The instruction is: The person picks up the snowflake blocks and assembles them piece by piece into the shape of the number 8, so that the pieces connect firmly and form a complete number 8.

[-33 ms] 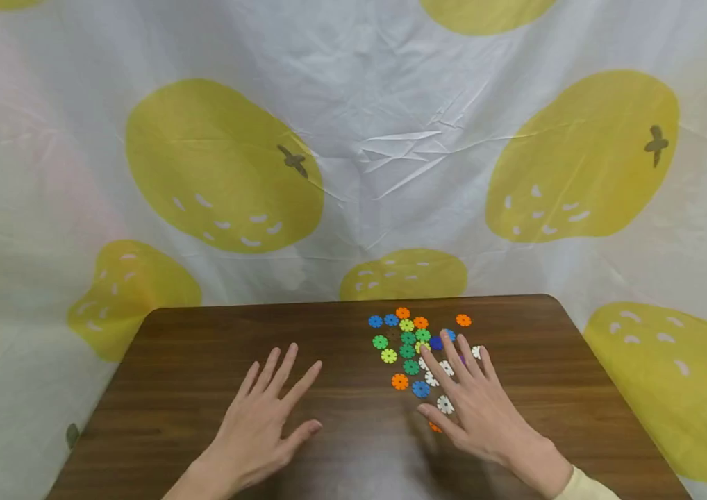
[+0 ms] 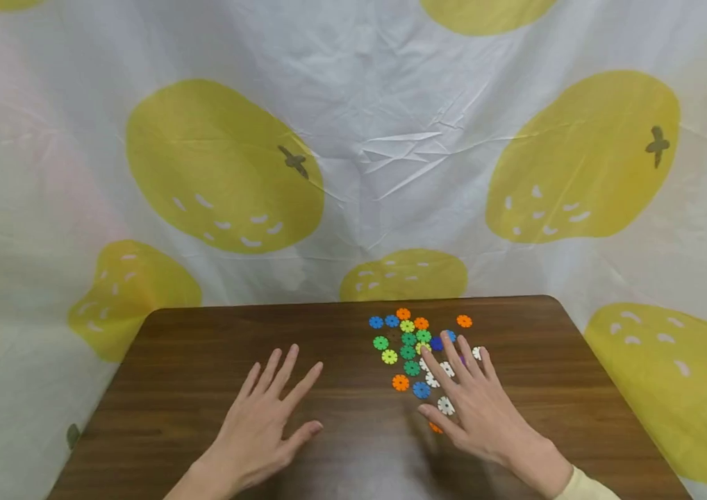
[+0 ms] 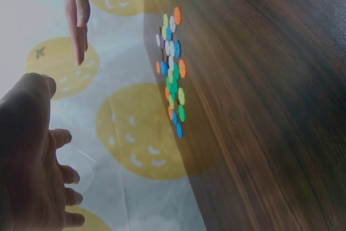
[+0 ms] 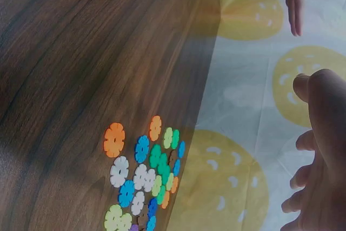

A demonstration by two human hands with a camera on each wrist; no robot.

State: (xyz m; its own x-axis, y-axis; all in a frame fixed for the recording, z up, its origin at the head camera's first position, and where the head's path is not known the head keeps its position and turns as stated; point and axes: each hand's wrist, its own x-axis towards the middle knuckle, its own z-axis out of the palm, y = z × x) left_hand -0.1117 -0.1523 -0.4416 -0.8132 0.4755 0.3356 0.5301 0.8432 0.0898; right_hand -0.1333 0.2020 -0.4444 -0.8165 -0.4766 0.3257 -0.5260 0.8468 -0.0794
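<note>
Several flat notched plastic discs, flower-like in outline, lie loosely grouped on the right half of the brown wooden table (image 2: 191, 389). Among them are an orange disc (image 2: 400, 382), a blue disc (image 2: 421, 390), a white disc (image 2: 445, 405) and a green disc (image 2: 412, 368). My right hand (image 2: 485, 410) hovers palm down above the near right part of the group, fingers spread, hiding some discs. Left of the discs, my left hand (image 2: 256, 423) is held over bare wood with its fingers spread. Neither hand holds anything; both wrist views show them raised off the tabletop.
Behind the table hangs a pale cloth (image 2: 378, 208) printed with large yellow fruit shapes. The table's far edge runs close to that cloth. One orange disc (image 2: 464, 321) lies a little apart at the far right of the group.
</note>
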